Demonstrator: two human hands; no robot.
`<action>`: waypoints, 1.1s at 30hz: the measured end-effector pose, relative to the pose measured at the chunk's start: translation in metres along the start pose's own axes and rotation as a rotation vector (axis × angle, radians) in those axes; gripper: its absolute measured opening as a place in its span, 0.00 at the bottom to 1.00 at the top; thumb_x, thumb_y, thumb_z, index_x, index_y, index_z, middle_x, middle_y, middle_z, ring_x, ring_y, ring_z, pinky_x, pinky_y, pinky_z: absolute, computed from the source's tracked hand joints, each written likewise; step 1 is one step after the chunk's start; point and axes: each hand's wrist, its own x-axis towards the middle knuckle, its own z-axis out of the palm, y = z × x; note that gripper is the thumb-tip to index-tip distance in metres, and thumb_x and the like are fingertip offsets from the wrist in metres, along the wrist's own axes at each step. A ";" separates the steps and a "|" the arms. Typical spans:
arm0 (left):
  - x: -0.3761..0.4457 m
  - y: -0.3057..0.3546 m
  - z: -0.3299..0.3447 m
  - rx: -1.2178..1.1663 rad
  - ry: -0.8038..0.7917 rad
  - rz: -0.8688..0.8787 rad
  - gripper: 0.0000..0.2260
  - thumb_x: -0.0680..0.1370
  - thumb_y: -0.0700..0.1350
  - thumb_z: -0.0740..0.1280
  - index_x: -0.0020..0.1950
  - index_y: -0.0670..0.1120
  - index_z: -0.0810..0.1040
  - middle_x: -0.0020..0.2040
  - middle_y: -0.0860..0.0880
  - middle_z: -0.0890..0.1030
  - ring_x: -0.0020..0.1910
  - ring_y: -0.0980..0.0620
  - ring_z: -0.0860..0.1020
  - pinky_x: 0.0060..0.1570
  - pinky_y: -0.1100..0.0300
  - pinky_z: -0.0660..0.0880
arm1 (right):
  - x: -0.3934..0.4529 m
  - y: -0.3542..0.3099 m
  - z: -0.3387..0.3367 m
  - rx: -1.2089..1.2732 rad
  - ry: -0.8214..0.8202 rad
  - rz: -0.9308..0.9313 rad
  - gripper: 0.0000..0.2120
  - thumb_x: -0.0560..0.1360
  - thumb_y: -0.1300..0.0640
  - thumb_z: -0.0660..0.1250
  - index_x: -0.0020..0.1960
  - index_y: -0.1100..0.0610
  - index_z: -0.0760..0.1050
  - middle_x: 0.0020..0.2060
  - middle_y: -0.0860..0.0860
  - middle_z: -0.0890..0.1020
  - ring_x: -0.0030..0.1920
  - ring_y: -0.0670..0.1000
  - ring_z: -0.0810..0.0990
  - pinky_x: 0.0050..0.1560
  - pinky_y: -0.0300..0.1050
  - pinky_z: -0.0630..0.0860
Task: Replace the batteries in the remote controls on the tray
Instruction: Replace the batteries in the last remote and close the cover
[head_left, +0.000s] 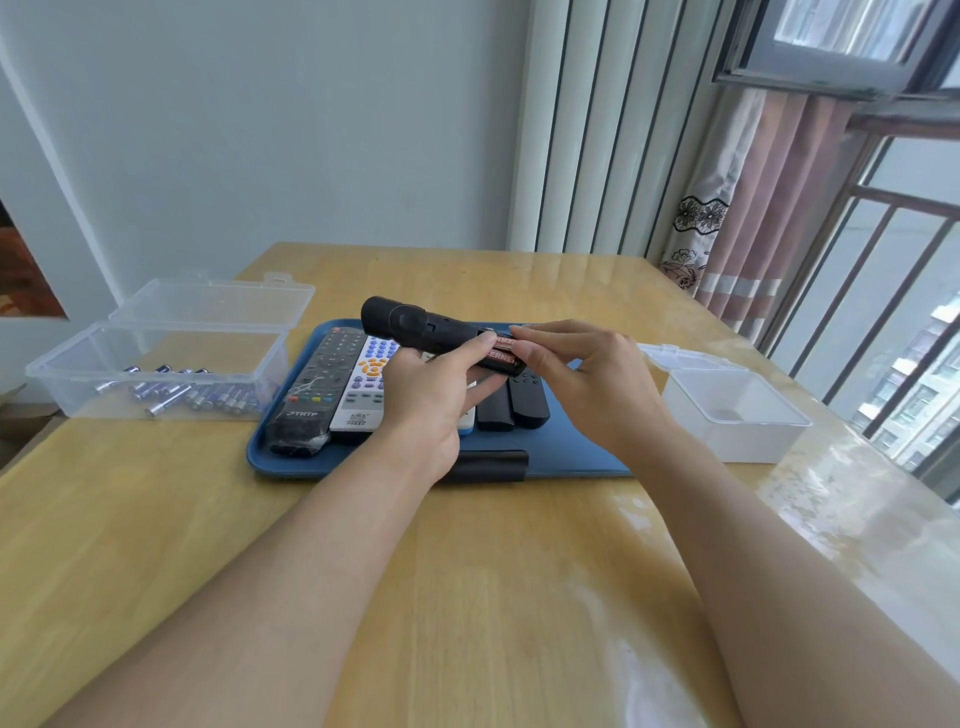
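Left hand (431, 395) holds black remote (415, 327); right hand (582, 379) seemingly pinching its batteries (501, 349)

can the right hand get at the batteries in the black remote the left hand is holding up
Probably yes. The left hand holds the black remote above the tray with its battery bay open, and the right hand already has fingertips on the exposed batteries. Nothing sits between them.

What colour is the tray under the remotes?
Blue tray, seen best in the head view.
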 end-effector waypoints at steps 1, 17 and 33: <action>-0.001 0.001 0.000 -0.009 -0.010 -0.004 0.08 0.76 0.34 0.74 0.53 0.38 0.79 0.49 0.40 0.86 0.47 0.44 0.87 0.41 0.57 0.83 | 0.001 -0.001 0.000 0.112 0.004 0.053 0.11 0.78 0.48 0.71 0.59 0.47 0.84 0.53 0.40 0.85 0.48 0.43 0.82 0.46 0.39 0.77; -0.003 0.002 0.000 0.067 -0.148 0.060 0.15 0.77 0.34 0.73 0.61 0.33 0.76 0.52 0.38 0.86 0.49 0.42 0.87 0.46 0.54 0.84 | 0.005 0.000 -0.004 1.027 -0.156 0.580 0.18 0.65 0.62 0.77 0.55 0.54 0.81 0.39 0.50 0.83 0.38 0.48 0.80 0.42 0.39 0.77; 0.014 0.009 -0.008 -0.139 0.135 0.036 0.14 0.76 0.33 0.74 0.61 0.35 0.77 0.54 0.39 0.85 0.48 0.44 0.87 0.43 0.57 0.84 | -0.009 -0.015 0.001 -0.113 -0.651 0.053 0.22 0.62 0.39 0.81 0.55 0.41 0.83 0.45 0.38 0.84 0.44 0.42 0.80 0.44 0.36 0.74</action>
